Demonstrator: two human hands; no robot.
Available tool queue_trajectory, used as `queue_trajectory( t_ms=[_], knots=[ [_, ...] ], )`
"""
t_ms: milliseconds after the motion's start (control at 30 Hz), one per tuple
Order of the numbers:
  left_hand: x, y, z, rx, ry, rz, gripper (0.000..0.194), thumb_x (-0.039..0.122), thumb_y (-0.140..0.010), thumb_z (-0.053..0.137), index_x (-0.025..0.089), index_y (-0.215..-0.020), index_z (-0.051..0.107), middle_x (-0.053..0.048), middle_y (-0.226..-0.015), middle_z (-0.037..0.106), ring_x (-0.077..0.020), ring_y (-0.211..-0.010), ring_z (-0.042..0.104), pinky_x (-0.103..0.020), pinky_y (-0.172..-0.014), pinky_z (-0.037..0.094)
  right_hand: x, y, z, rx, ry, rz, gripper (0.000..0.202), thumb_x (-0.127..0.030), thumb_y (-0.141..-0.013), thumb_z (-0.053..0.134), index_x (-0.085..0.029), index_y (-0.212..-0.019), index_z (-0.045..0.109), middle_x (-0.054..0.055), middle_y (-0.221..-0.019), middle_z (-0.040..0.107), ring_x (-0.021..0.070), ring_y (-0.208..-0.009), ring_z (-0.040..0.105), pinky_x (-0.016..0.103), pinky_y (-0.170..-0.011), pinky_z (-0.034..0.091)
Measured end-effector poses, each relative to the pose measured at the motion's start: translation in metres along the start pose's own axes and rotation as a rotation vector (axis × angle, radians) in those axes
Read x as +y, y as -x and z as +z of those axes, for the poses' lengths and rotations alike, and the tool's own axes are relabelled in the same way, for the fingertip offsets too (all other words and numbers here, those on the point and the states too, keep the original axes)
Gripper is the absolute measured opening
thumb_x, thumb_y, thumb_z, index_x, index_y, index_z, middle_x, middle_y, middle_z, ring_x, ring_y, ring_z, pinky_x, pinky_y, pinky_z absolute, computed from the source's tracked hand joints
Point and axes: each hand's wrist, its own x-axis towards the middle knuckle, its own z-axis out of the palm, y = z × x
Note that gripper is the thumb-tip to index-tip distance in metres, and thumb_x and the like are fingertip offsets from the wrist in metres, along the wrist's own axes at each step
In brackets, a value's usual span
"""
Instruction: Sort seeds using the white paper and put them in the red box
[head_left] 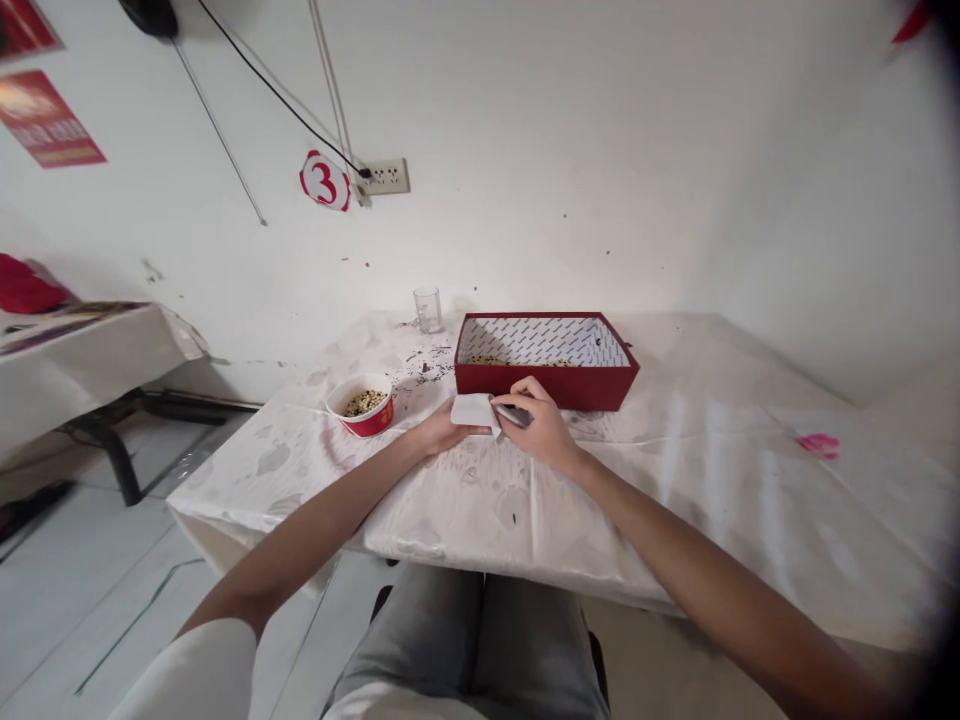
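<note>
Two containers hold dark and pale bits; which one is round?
The red-and-white bowl, left of the left hand. Its rim is curved, whereas the dark red box is long with straight sides.

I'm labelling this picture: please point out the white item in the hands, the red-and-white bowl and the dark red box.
White item [472, 411]: head view, on its flat face.
Red-and-white bowl [370, 423]: head view, on its red outer wall.
Dark red box [587, 388]: head view, on its outer front wall.
</note>
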Motion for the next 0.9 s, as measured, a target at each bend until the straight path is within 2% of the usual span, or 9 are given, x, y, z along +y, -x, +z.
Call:
queue_trajectory(
  t_ms=[133, 267, 500, 633, 900],
  knots=[
    [0.002, 0.001, 0.004, 0.010, -0.029, -0.008, 0.037, 0.022, -0.066, 0.092, 0.012, -0.099, 0.078, -0.013, -0.098, 0.078, -0.0230, -0.089, 0.072, -0.036, -0.085, 0.054, -0.002, 0.001, 0.004, 0.012, -0.050, 0.006, 0.016, -0.019, -0.091, 0.067, -0.026, -0.102, 0.076, 0.005, -0.097, 0.053, 0.0191, -0.088, 0.060, 0.035, -0.078, 0.055],
    [-0.001, -0.001, 0.003, 0.015, -0.015, -0.015, 0.039, 0.022, -0.065, 0.092, 0.013, -0.099, 0.078, -0.011, -0.097, 0.078, -0.0224, -0.090, 0.071, -0.035, -0.086, 0.054, -0.003, 0.002, 0.005, 0.041, -0.001, -0.020, 0.016, -0.017, -0.089, 0.068, -0.026, -0.101, 0.074, 0.005, -0.098, 0.053, 0.0207, -0.091, 0.060, 0.037, -0.082, 0.054],
    [-0.007, -0.006, -0.010, 0.022, 0.088, -0.029, 0.033, 0.039, -0.075, 0.085, 0.015, -0.096, 0.076, -0.009, -0.097, 0.076, -0.0188, -0.088, 0.068, -0.030, -0.082, 0.053, -0.004, 0.001, 0.002, 0.027, 0.182, -0.108, 0.009, -0.020, -0.091, 0.068, -0.025, -0.096, 0.074, 0.006, -0.097, 0.056, 0.0224, -0.092, 0.059, 0.040, -0.084, 0.053],
    [-0.006, -0.004, -0.011, 0.081, 0.080, -0.012, 0.036, 0.028, -0.070, 0.091, 0.016, -0.101, 0.076, -0.007, -0.098, 0.075, -0.0179, -0.089, 0.068, -0.030, -0.083, 0.053, -0.003, -0.001, -0.001, 0.054, 0.215, -0.120, 0.010, -0.023, -0.093, 0.067, -0.025, -0.099, 0.075, 0.006, -0.096, 0.056, 0.0224, -0.090, 0.059, 0.041, -0.082, 0.053],
    [-0.003, 0.000, -0.009, -0.031, -0.026, -0.014, 0.031, 0.026, -0.070, 0.092, 0.012, -0.093, 0.075, -0.008, -0.085, 0.074, -0.0161, -0.074, 0.068, -0.029, -0.072, 0.052, 0.002, 0.000, -0.002, 0.006, 0.137, -0.119, 0.013, -0.021, -0.094, 0.065, -0.025, -0.101, 0.075, 0.007, -0.098, 0.057, 0.0225, -0.092, 0.059, 0.040, -0.081, 0.055]
  ],
)
